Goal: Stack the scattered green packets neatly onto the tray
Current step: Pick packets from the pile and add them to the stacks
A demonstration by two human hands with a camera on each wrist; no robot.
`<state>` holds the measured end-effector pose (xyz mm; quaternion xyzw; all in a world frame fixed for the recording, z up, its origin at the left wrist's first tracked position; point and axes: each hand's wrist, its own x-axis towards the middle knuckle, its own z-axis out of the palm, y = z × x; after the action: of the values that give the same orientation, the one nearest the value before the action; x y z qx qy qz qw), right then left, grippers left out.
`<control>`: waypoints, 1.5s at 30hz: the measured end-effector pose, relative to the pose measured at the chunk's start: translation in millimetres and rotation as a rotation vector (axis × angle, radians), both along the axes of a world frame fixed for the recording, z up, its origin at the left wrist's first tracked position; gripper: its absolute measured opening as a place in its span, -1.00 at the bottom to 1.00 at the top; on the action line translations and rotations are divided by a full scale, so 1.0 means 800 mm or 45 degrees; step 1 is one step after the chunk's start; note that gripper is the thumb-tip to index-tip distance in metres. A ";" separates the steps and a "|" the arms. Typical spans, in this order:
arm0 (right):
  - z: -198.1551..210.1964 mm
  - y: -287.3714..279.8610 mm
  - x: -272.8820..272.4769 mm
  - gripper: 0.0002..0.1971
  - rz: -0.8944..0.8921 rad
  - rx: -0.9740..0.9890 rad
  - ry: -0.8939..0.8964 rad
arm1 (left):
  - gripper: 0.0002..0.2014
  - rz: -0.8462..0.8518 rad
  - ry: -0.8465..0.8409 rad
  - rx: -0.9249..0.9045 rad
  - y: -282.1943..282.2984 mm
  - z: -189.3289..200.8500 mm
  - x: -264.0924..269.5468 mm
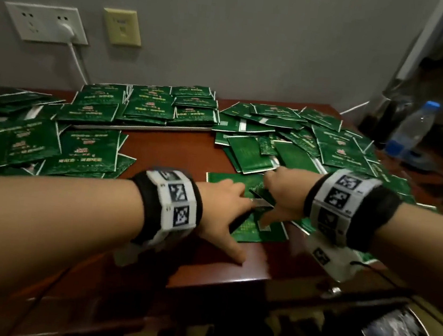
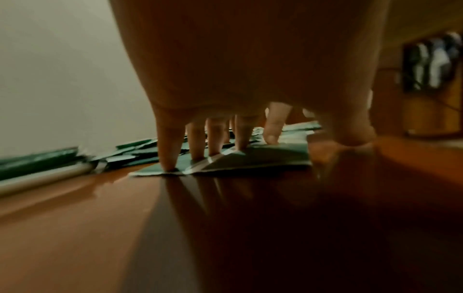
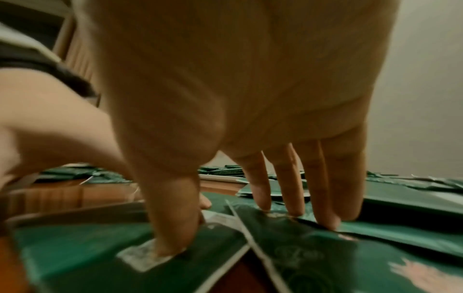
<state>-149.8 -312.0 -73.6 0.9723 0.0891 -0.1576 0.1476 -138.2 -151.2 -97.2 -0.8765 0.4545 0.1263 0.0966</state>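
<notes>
Nearest the viewer, at the front edge of the reddish-brown table [image 1: 177, 151], 2 hands are laid on a few green packets [image 1: 249, 230] lying flat on the wood. The left hand [image 1: 223, 210] is spread wide, its straight fingers [image 2: 168, 146] pressed tip-down on a packet while the thumb is planted on bare wood beside it. The right hand [image 1: 284, 195] is likewise spread, with straight fingers [image 3: 323, 190] pressed onto overlapping packets and the thumb set on a pale label patch of the nearest one; nothing is gripped by either hand. Both wrists are wrapped in black bands carrying white marker blocks. Farther back, a loose heap of packets [image 1: 315, 140] is seen on the right of the table and another heap [image 1: 23, 132] on the left. Behind these, near the wall, the tray [image 1: 147, 128] is seen, covered with packets set in rows [image 1: 150, 103]. At the far right a clear water bottle [image 1: 412, 129] with a blue cap is stood. On the grey wall a white socket plate [image 1: 47, 23] with a plug and a yellowish plate [image 1: 122, 26] are mounted.
</notes>
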 end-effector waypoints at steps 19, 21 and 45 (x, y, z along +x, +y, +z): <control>0.007 0.041 -0.034 -0.80 -0.155 0.496 -0.473 | -0.75 0.342 -0.208 -0.001 0.029 0.018 -0.055; 0.016 0.056 -0.036 -0.84 -0.177 0.740 -0.556 | -0.76 0.485 -0.189 -0.084 0.060 0.030 -0.049; 0.037 0.079 -0.026 -0.89 -0.349 1.779 -0.307 | -0.80 0.901 -0.072 -0.390 0.160 0.023 -0.007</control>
<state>-170.7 -248.8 -44.3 0.8527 0.0293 0.0274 -0.5209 -143.7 -23.2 -79.2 -0.9865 0.1347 0.0583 -0.0724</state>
